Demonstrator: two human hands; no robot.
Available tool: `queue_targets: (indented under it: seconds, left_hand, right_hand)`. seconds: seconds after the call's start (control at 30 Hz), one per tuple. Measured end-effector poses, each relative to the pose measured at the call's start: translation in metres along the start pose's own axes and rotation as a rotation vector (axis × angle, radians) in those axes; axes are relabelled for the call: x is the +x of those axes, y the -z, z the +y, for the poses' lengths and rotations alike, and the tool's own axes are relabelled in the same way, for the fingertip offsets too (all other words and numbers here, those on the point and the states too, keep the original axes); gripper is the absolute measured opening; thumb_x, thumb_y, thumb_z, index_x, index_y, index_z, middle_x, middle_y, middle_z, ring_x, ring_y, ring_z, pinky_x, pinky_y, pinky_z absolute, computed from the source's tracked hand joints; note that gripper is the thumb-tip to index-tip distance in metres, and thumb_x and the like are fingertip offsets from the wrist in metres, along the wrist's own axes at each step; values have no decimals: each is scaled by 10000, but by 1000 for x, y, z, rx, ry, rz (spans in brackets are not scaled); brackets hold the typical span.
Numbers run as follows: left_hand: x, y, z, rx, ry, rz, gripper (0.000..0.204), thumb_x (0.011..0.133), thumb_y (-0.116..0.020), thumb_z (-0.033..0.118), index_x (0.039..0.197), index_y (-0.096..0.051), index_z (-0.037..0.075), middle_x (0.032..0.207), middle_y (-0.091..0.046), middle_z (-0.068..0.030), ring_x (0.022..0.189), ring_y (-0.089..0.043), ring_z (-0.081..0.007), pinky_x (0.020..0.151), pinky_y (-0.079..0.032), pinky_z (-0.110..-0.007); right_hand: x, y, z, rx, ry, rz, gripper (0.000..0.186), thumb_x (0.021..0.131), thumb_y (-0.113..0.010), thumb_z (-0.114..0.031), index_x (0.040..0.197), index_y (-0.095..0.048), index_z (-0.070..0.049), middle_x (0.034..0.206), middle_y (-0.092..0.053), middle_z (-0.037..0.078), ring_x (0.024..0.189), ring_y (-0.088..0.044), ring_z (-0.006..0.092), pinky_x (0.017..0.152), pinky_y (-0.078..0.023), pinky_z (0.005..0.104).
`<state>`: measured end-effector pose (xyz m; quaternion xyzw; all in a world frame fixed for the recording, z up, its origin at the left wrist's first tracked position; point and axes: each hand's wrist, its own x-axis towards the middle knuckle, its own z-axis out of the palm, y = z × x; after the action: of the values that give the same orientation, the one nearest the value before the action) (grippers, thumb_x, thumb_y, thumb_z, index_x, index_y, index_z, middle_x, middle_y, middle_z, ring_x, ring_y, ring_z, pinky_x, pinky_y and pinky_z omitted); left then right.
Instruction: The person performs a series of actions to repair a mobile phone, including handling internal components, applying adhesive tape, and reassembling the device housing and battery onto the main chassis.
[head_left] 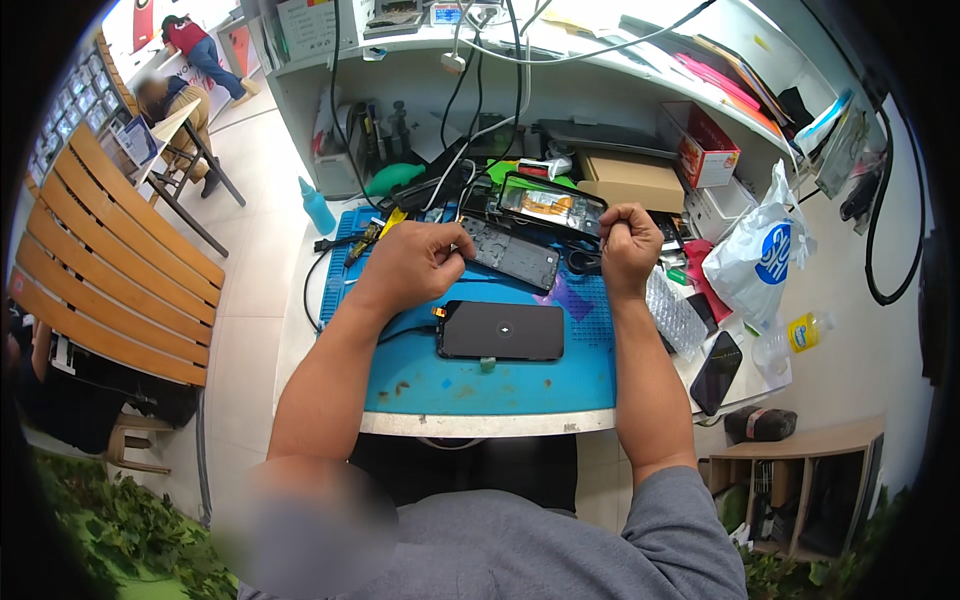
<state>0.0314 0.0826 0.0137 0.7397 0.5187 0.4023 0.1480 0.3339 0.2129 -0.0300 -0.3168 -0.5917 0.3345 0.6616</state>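
Observation:
My left hand (418,264) is closed in a pinch at the left end of a dark grey phone-sized panel (518,262) with specks on its surface. Whatever its fingertips hold is too small to make out. My right hand (630,245) makes a fist beside the right end of an opened phone housing (552,204), which has orange and silver parts inside. Its curled fingers hide anything in them. Between my forearms, a phone screen (503,331) showing a small charging symbol lies on the blue work mat (480,390). An orange flex connector (439,313) sticks out at its upper left corner.
A teal bottle (317,207) stands at the mat's far left. On the right are a white plastic bag (752,250), bubble wrap (676,312), a black phone (716,373) and a clear bottle (797,337). Cables (478,110) hang from the shelf. Two people are beyond, at left.

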Motion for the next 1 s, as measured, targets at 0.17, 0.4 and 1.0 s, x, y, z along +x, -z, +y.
queue_targets:
  seconds: [0.17, 0.4, 1.0]
  left_hand:
    - [1, 0, 1, 14, -4, -18, 116, 897, -736, 36, 980, -818, 45, 677, -630, -55, 594, -533, -126, 581, -425, -317]
    - [0, 0, -1, 15, -31, -17, 122, 890, -739, 38, 984, -817, 39, 684, -641, -68, 593, -554, -142, 588, -446, -322]
    - [1, -1, 0, 23, -31, -21, 120, 898, -749, 38, 996, -819, 43, 697, -652, -73, 608, -584, -152, 598, -466, -320]
  right_hand:
    - [0, 0, -2, 0, -15, 7, 296, 959, -488, 151, 840, -713, -1, 793, -695, 17, 707, -631, 79, 669, -486, 232]
    - [-2, -1, -5, -50, -7, -16, 300, 966, -491, 148, 846, -717, -8, 791, -687, 9, 711, -629, 74, 673, -487, 229]
    - [-4, -4, -5, -41, -9, -51, 292, 958, -491, 143, 865, -728, -1, 801, -697, 19, 719, -631, 80, 677, -493, 240]
